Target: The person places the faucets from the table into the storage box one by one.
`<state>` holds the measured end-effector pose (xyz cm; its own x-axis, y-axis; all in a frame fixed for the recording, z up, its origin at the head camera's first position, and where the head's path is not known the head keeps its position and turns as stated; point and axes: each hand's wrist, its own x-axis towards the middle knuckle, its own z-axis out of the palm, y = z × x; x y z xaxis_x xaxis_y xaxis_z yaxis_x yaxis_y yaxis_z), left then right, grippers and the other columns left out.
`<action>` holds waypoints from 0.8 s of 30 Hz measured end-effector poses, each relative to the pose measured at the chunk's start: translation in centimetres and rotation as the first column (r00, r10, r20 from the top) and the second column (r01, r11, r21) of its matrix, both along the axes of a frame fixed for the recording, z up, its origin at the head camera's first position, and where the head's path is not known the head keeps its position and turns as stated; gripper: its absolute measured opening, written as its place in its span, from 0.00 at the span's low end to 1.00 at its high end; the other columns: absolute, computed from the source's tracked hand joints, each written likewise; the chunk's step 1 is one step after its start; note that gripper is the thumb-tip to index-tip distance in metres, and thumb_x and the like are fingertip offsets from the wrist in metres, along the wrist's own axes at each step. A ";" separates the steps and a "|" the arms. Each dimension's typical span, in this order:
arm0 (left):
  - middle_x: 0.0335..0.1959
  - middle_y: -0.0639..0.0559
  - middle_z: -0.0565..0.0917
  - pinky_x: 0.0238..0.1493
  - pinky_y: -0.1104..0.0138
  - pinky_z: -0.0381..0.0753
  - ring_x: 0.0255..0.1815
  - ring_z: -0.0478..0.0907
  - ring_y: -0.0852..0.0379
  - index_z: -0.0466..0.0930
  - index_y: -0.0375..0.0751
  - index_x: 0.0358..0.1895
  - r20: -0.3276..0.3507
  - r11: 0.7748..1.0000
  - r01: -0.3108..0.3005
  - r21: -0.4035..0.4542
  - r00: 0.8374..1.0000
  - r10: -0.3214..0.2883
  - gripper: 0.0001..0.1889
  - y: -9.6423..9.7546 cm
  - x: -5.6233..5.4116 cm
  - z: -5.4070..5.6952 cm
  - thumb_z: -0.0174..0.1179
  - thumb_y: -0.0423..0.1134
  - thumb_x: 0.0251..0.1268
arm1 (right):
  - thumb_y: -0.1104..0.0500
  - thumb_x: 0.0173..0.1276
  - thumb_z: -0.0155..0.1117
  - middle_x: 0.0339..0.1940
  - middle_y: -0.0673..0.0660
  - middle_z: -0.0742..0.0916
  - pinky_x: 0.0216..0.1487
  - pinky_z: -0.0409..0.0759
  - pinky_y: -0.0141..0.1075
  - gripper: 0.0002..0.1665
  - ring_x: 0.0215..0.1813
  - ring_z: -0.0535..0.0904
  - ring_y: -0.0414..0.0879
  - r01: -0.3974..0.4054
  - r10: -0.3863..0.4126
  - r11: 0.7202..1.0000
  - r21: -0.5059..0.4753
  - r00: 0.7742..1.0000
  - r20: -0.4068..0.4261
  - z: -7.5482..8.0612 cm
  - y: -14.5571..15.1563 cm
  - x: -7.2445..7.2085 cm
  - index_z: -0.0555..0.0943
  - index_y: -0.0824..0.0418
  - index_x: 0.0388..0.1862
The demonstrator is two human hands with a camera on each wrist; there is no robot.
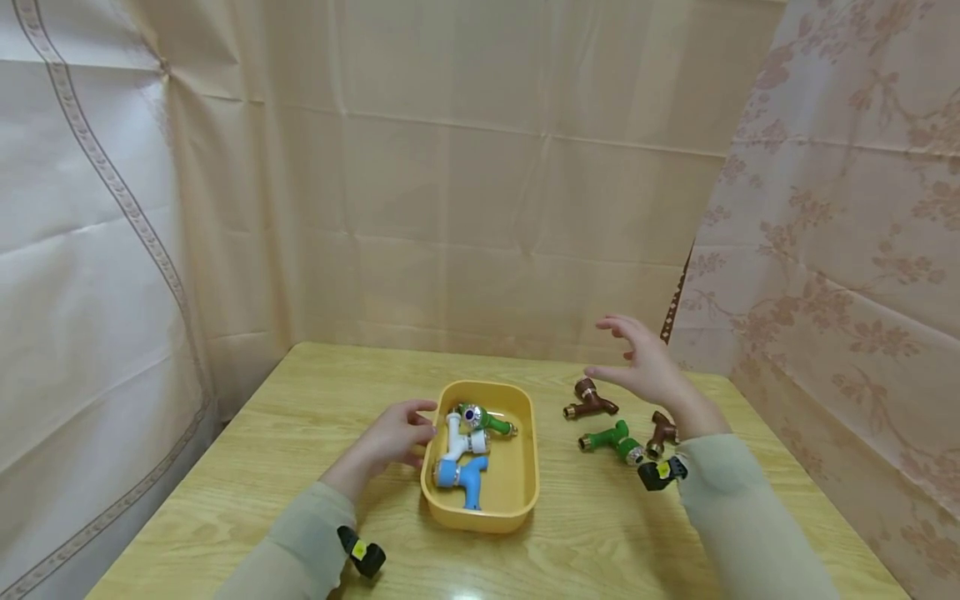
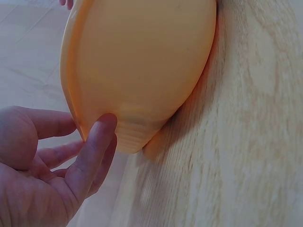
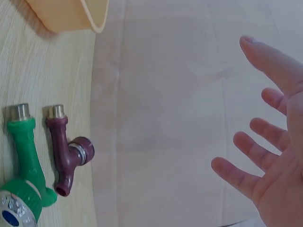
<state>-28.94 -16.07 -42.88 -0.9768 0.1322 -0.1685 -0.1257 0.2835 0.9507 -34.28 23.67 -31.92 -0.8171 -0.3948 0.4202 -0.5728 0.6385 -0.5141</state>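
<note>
A yellow plastic basin (image 1: 536, 467) stands on the table, holding a green tap (image 1: 496, 424), a white tap (image 1: 454, 440) and a blue tap (image 1: 471, 478). My left hand (image 1: 393, 435) is at the basin's left side; in the left wrist view its loosely bent fingers touch the rim and outer wall. Above the table to the right, my right hand (image 1: 641, 367) is raised with fingers spread and nothing held. Beneath and near it lie a brown tap (image 1: 594, 404), another green tap (image 1: 604, 438) and a second brown tap (image 1: 662, 432), partly hidden by the wrist.
The light wood table (image 1: 352, 375) has cloth hangings on its far side, left and right. A small black wrist camera (image 1: 362, 552) is strapped to the left sleeve, and another wrist camera (image 1: 662, 473) to the right sleeve.
</note>
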 end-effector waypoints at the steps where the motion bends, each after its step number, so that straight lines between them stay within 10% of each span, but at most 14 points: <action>1: 0.49 0.40 0.78 0.33 0.58 0.88 0.41 0.80 0.48 0.69 0.40 0.73 -0.001 1.000 0.001 0.000 1.000 -0.001 0.27 0.0 0.0 0.0 0.61 0.31 0.72 | 0.49 0.61 0.79 0.77 0.65 0.66 0.61 0.75 0.64 0.46 0.72 0.64 0.67 0.013 -0.013 1.000 -0.004 1.000 0.001 0.0 0.3 0.0 0.69 0.62 0.73; 24: 0.49 0.40 0.78 0.33 0.58 0.88 0.41 0.81 0.47 0.69 0.40 0.73 -0.003 1.000 -0.001 -0.007 1.000 0.001 0.27 0.1 0.0 0.1 0.61 0.31 0.72 | 0.36 0.64 0.72 0.75 0.75 0.63 0.67 0.59 0.73 0.56 0.74 0.56 0.74 0.339 -0.348 0.933 0.117 0.935 0.064 -1.4 5.2 -0.5 0.61 0.68 0.77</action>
<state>-28.91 -16.02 -42.80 -0.9774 0.1305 -0.1664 -0.1230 0.2897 0.9492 -34.75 28.85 -33.32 -0.9404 -0.1207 0.3180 -0.2674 0.8402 -0.4717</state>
